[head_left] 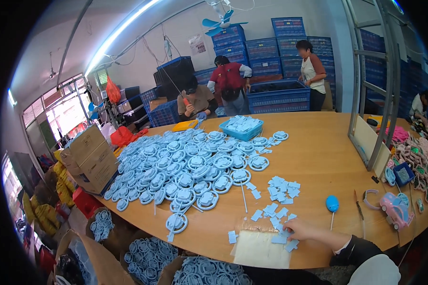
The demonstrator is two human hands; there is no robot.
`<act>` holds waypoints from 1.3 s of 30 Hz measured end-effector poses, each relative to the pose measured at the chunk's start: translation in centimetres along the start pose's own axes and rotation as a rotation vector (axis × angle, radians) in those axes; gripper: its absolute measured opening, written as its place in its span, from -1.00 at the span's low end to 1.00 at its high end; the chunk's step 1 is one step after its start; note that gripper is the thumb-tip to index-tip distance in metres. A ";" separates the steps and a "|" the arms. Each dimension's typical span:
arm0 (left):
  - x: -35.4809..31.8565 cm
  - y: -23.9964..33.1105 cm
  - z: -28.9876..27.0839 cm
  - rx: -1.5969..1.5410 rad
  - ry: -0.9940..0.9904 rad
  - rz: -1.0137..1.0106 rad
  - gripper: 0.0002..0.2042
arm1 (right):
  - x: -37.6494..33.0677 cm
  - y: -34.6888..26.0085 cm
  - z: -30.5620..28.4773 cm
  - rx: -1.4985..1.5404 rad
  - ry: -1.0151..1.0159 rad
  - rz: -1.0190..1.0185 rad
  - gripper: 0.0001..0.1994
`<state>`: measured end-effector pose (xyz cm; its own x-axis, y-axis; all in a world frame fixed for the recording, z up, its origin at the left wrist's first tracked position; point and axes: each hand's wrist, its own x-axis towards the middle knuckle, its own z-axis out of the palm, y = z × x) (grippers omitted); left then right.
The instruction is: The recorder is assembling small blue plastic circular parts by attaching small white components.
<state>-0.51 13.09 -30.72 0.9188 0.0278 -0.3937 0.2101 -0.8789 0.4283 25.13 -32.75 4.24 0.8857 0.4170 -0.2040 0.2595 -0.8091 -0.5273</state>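
My right hand (302, 231) reaches in from the lower right, with its fingers bent down and closed at a small flat light-blue plastic piece (283, 229). Under and beside it lie more such pieces (278, 239), partly on a pale flat pad (261, 249) at the table's near edge. A looser cluster of the same pieces (283, 187) spreads just beyond. To the left rises a large heap of light-blue ring-shaped plastic parts (185, 161); one ring part (177, 223) sits apart near the edge. My left hand is out of sight.
A light-blue basket (242, 135) of flat pieces stands beyond the heap, a cardboard box (90, 159) at left. Right of my hand are a blue egg-shaped thing on a stick (332, 204), a pink toy car (395, 210) and a metal frame (371, 95). Several people work beyond.
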 end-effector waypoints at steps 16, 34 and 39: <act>-3.9 2.0 -2.6 0.219 -0.059 -0.009 -0.77 | -2.8 0.7 -0.1 -0.149 0.223 0.025 -0.74; -12.9 18.9 -27.7 0.441 0.758 0.263 -0.87 | 3.9 -17.4 6.2 0.599 -0.582 -0.873 -0.82; -15.0 22.1 -28.9 0.381 0.971 0.488 -0.86 | 5.4 -22.4 11.9 0.613 -1.029 -0.994 -0.85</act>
<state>-0.01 6.99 8.14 0.7795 -0.1454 0.6093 -0.2013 -0.9792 0.0239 19.57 -7.47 5.12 -0.2435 0.9650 0.0971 0.1416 0.1344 -0.9808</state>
